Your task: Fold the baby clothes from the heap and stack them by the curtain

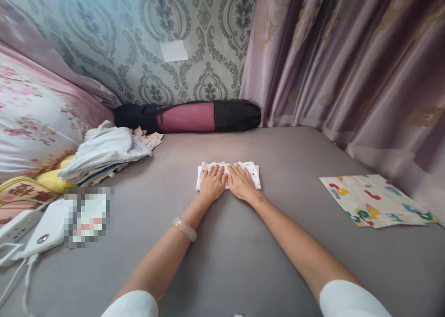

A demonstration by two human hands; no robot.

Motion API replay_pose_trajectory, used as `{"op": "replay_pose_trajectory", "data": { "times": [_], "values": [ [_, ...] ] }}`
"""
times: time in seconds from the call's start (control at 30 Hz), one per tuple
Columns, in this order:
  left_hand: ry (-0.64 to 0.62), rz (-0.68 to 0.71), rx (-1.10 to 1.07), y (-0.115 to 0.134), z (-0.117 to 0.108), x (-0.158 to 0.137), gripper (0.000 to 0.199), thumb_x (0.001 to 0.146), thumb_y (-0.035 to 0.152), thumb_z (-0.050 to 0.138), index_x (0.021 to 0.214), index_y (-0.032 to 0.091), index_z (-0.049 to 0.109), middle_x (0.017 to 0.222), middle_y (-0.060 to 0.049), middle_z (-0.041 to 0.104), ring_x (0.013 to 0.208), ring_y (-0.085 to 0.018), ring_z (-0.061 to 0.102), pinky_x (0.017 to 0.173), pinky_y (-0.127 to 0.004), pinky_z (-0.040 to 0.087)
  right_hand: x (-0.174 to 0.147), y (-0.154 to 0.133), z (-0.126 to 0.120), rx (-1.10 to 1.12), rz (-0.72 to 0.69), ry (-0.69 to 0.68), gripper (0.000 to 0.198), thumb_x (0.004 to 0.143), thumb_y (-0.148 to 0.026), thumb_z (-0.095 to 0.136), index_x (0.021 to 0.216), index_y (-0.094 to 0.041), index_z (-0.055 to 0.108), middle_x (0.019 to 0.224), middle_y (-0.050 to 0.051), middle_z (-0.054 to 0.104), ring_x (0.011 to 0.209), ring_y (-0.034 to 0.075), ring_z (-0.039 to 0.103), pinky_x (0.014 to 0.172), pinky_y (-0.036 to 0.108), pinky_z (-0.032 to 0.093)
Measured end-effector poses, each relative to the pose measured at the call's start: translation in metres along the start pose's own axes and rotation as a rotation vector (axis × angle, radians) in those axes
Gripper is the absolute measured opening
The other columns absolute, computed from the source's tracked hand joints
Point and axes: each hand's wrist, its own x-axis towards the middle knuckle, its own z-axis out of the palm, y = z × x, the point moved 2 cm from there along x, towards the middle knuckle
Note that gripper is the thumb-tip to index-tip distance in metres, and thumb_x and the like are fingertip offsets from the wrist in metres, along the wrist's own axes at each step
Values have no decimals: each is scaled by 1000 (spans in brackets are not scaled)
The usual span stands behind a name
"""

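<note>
A white cloth with small dark and coloured prints (257, 181) lies folded into a flat rectangle on the grey bed sheet (239, 252). Flat on its left half rests my left hand (213, 182), fingers stretched out and pointing away from me. My right hand (240, 181) lies the same way on the right half, palm down. The two hands nearly touch at the thumbs and cover much of the cloth. Neither one grips it.
At the right lies a folded cloth with colourful prints (371, 199). Stacked clothes (107, 145) sit at the left beside a floral pillow (34, 117). Nearer are a power strip (17, 226) and a white device with cables (52, 224). A black and pink roll bag (187, 117) borders the wall.
</note>
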Motion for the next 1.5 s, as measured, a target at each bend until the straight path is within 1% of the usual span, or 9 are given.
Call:
{"op": "replay_pose_trajectory", "data": {
  "times": [0.13,0.23,0.37,0.57,0.83,1.03,1.3,1.4,1.5],
  "values": [
    [-46,-17,42,-5,-2,0,54,101,42,27,146,15,41,152,-12,41,142,-28,35,116,-48,29,0,2,2,4,49,-28,53,100,-30,26,149,-13,36,157,8,32,147,24,21,119,47,13],
    [-39,-22,67,-5,-5,-1,55,101,42,27,146,14,42,152,-13,41,142,-29,35,116,-49,28,0,3,1,-8,87,-45,57,100,-32,26,150,-7,33,158,12,29,147,25,20,119,45,13],
    [-21,-60,98,-9,-8,-4,59,101,45,23,145,12,43,152,-15,41,141,-30,36,117,-49,25,-3,7,2,-79,181,8,61,100,-35,26,149,0,31,156,18,29,146,29,22,118,45,13],
    [-85,-147,96,-30,-7,-6,62,100,46,19,149,11,37,155,-13,35,146,-29,27,118,-50,21,-7,13,2,-147,280,37,65,99,-41,28,146,4,35,154,23,31,144,33,23,117,46,14],
    [-132,-228,21,-49,-9,-8,61,99,45,20,151,15,32,158,-8,30,146,-27,25,119,-46,21,-8,28,1,-161,363,54,63,97,-34,29,147,5,33,156,23,28,145,31,23,117,45,18],
    [-144,-232,-26,-53,-9,-8,61,99,46,21,151,17,32,158,-6,30,147,-26,24,120,-46,19,-10,36,3,-140,441,95,67,96,-37,33,146,7,32,155,24,28,142,34,27,114,42,25],
    [-122,-206,63,-49,-11,-7,60,99,44,23,149,15,37,156,-12,33,145,-32,26,116,-54,24,-12,35,0,-132,418,165,63,96,-36,34,143,6,38,152,26,34,141,36,30,114,49,22],
    [-30,-183,137,-37,-20,-6,55,98,38,28,145,13,43,155,-16,33,147,-34,21,116,-60,19,-12,25,-7,-139,315,213,58,97,-31,32,143,2,42,153,23,34,142,34,27,116,51,15],
    [92,-115,136,-15,-29,-6,52,99,32,27,142,11,46,155,-16,34,147,-31,22,119,-55,15,-11,9,-13,-90,159,212,55,99,-28,27,145,-2,40,155,17,32,145,28,23,119,46,11]
  ]
}}
